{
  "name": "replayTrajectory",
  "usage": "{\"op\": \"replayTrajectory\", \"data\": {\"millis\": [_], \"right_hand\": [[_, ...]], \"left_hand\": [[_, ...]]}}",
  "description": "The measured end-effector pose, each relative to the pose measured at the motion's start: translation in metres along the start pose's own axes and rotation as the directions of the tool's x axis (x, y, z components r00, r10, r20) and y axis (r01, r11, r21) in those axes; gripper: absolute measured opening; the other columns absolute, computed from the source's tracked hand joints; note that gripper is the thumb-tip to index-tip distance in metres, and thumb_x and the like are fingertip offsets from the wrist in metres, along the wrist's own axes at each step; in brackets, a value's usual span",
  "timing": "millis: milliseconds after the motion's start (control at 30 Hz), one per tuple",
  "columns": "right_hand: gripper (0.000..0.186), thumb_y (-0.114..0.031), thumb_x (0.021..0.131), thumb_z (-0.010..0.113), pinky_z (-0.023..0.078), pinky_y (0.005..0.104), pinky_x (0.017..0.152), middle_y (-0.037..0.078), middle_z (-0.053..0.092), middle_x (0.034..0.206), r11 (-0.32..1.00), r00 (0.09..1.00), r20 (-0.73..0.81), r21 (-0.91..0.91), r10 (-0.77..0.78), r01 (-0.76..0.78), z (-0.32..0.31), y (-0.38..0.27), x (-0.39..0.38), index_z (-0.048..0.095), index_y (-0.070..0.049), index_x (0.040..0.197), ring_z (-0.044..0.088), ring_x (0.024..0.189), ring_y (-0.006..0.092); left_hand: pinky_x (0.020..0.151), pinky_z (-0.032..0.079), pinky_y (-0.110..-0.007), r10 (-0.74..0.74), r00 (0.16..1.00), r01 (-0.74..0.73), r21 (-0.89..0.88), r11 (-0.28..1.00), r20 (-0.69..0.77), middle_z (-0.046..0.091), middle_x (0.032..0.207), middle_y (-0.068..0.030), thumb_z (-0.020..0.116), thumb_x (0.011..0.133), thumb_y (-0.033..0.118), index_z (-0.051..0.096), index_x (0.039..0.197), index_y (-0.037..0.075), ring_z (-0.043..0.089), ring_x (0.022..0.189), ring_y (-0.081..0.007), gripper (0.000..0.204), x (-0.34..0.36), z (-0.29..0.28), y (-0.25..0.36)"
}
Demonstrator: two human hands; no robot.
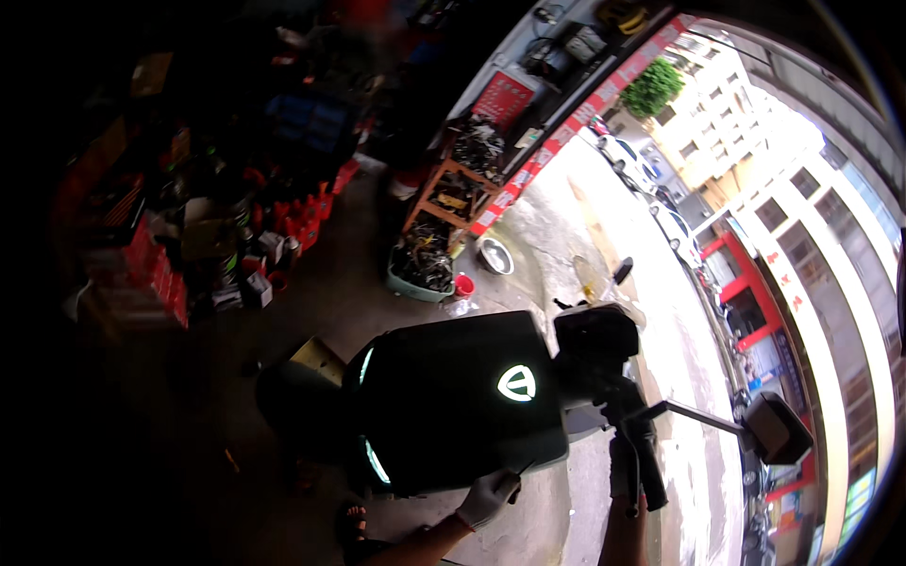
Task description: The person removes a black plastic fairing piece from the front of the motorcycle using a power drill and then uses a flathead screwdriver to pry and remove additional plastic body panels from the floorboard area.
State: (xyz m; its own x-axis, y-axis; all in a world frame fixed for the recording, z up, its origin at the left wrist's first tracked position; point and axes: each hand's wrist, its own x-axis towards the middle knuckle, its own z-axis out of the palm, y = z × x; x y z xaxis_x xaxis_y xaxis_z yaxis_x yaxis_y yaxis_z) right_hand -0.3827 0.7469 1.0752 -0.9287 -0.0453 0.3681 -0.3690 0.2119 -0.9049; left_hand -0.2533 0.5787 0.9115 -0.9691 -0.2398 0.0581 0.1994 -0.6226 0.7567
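Note:
A dark scooter body (444, 401) with a pale emblem and two bright strips stands in front of me, with its handlebar on the right. My left hand (485, 500), in a light glove, is closed at the body's near edge around a small dark object (515, 486) with a thin tip, its kind unclear. My right hand (619, 474) is beside the black handlebar grip (650, 469); its fingers are lost in shadow, so whether it grips or only touches is unclear. One mirror (777, 429) juts out to the right, another mirror (623, 271) stands farther off.
Red boxes (151, 274) and clutter fill the dark left side. Beyond the scooter stand a greenish bin (420, 289) of dark scrap, a small red bucket (463, 286), a white basin (496, 256) and an orange rack (434, 196). Parked cars (675, 231) line the bright street.

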Motion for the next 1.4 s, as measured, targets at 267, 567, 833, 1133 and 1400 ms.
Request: {"op": "replayTrajectory", "data": {"millis": [267, 567, 833, 1133, 1400], "right_hand": [[0.017, -0.021, 0.105, 0.049, 0.052, 0.0281, 0.065, 0.002, 0.061, 0.084, 0.810, 0.958, -0.082, 0.557, 0.275, -0.185, 0.020, 0.003, 0.025, 0.057, -0.007, 0.100, 0.062, 0.073, 0.0133], [0.019, -0.023, 0.104, 0.053, 0.041, 0.0221, 0.057, -0.004, 0.055, 0.078, 0.864, 0.951, 0.143, 0.397, 0.275, -0.310, -0.006, 0.004, 0.053, 0.060, -0.006, 0.099, 0.050, 0.066, 0.0044], [0.020, -0.025, 0.097, 0.055, 0.050, 0.0324, 0.065, 0.006, 0.063, 0.080, 0.913, 0.937, 0.245, 0.264, 0.249, -0.311, 0.011, 0.144, 0.179, 0.063, -0.006, 0.096, 0.059, 0.069, 0.0171], [0.051, -0.030, 0.094, 0.060, 0.050, 0.0473, 0.091, 0.027, 0.065, 0.112, 0.991, 0.943, 0.333, -0.124, -0.012, 0.057, 0.069, 0.217, 0.303, 0.050, -0.006, 0.138, 0.063, 0.105, 0.0416], [0.052, -0.032, 0.097, 0.054, 0.047, 0.0460, 0.097, 0.025, 0.062, 0.120, 0.993, 0.853, 0.513, -0.005, -0.098, 0.117, 0.081, 0.243, 0.336, 0.044, -0.012, 0.144, 0.059, 0.113, 0.0431]], "left_hand": [[0.050, 0.035, -0.023, -0.117, 0.991, 0.119, 0.027, 0.993, -0.067, 0.057, 0.065, -0.0014, 0.049, 0.104, 0.019, 0.058, 0.080, 0.006, 0.044, 0.053, -0.0073, 0.029, -0.002, 0.007, 0.015], [0.051, 0.041, -0.028, -0.093, 0.976, 0.148, 0.286, 0.947, -0.197, 0.063, 0.071, -0.0057, 0.052, 0.101, 0.028, 0.061, 0.085, 0.009, 0.055, 0.057, -0.0152, 0.027, -0.006, 0.014, 0.015], [0.045, 0.031, -0.022, 0.158, 0.907, -0.004, 0.369, 0.929, -0.390, 0.055, 0.064, 0.0028, 0.052, 0.103, 0.031, 0.057, 0.081, 0.014, 0.046, 0.050, -0.0060, 0.028, -0.005, 0.034, -0.015], [0.042, 0.033, -0.024, 0.363, 0.652, -0.007, 0.473, 0.881, -0.665, 0.056, 0.067, 0.0007, 0.049, 0.104, 0.034, 0.057, 0.089, 0.015, 0.047, 0.049, -0.0099, 0.025, 0.003, 0.105, -0.049], [0.041, 0.031, -0.025, 0.275, 0.515, 0.053, 0.350, 0.935, -0.812, 0.051, 0.062, -0.0045, 0.051, 0.104, 0.036, 0.053, 0.091, 0.009, 0.044, 0.046, -0.0128, 0.030, -0.012, 0.160, -0.092]]}}
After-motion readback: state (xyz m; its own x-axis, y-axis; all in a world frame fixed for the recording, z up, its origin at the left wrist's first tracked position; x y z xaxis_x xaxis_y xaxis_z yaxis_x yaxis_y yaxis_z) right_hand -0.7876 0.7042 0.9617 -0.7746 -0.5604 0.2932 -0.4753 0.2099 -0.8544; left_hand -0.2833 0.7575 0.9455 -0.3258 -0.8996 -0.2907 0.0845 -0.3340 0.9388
